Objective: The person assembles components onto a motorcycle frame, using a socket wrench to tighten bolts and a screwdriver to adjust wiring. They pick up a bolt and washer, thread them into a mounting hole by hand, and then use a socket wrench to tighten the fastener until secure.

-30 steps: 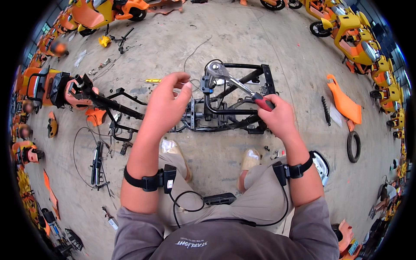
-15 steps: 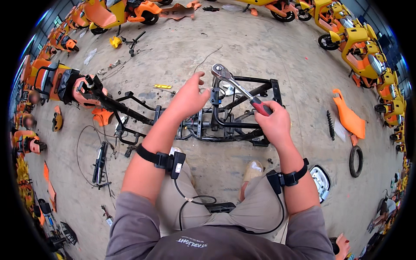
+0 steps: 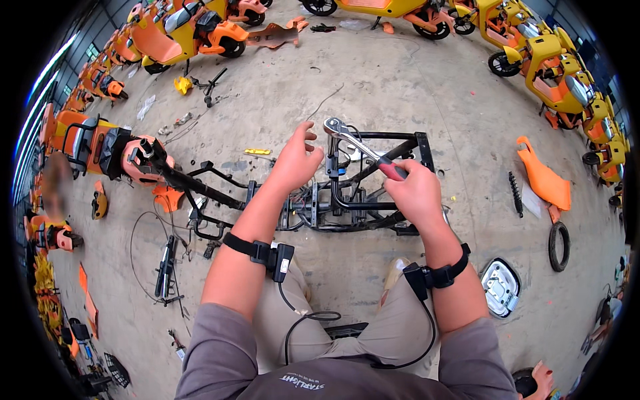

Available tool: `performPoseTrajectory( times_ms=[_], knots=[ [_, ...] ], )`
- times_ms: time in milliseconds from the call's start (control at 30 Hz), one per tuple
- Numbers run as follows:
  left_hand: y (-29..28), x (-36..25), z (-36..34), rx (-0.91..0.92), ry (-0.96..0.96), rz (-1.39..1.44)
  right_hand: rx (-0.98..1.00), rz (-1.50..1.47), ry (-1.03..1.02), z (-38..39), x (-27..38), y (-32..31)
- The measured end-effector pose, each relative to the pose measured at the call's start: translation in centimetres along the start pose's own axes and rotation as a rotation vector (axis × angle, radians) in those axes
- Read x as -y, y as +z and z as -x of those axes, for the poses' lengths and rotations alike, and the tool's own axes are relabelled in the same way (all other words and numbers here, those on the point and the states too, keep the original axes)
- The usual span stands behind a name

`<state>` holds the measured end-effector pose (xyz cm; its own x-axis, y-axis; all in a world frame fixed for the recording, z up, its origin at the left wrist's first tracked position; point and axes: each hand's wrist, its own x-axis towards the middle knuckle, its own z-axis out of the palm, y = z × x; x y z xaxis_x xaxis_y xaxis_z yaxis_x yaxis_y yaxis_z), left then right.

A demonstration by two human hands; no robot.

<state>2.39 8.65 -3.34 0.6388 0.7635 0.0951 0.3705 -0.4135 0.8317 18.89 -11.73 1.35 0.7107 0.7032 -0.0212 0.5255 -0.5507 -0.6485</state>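
Just before us, our right hand (image 3: 415, 191) wraps the red-and-black handle (image 3: 392, 169) of a chrome ratchet wrench (image 3: 360, 145) beside our left hand (image 3: 295, 163), fingers loosely parted, over a black tubular metal frame (image 3: 363, 206); beyond, we see yellow-and-orange scooters (image 3: 548, 63).

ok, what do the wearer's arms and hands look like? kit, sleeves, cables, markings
Left hand and right hand: bare, no gloves. Short grey-brown sleeves. Each forearm wears a black strap carrying a black box, with a thin black cable running from it. The left box has a small white label; none shows on the right box.
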Motion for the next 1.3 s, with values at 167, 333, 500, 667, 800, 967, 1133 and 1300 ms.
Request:
performPoseTrajectory(
  times_ms=[167,333,500,667,800,967,1133,1300],
  knots=[
    [1.1,0.0,-1.6,0.016,0.037,0.100,-0.046,0.031,-0.057,0.3,-0.1,-0.1],
    [1.1,-0.2,-2.4,0.057,0.051,0.153,0.006,0.060,-0.087,0.9,0.3,0.2],
    [1.8,1.3,-3.2,0.095,0.130,0.017,-0.030,0.119,-0.221,-0.5,-0.8,0.2],
    [2.3,-0.7,-2.5,0.085,0.126,-0.027,-0.216,0.174,-0.313,-3.1,-3.7,-0.2],
    [3.2,-0.2,-2.3,0.022,0.095,0.036,-0.205,0.212,-0.360,-2.6,-3.1,-0.4],
    [3.5,2.3,-3.4,-0.071,0.105,0.034,-0.063,0.154,-0.371,1.0,-0.1,-0.1],
    [4.5,1.9,-3.5,-0.181,0.101,0.117,-0.019,0.087,-0.415,3.8,1.1,0.8],
    [4.8,2.5,-4.4,-0.132,0.110,0.100,0.000,0.145,-0.306,1.2,-0.5,0.0]
  ],
)
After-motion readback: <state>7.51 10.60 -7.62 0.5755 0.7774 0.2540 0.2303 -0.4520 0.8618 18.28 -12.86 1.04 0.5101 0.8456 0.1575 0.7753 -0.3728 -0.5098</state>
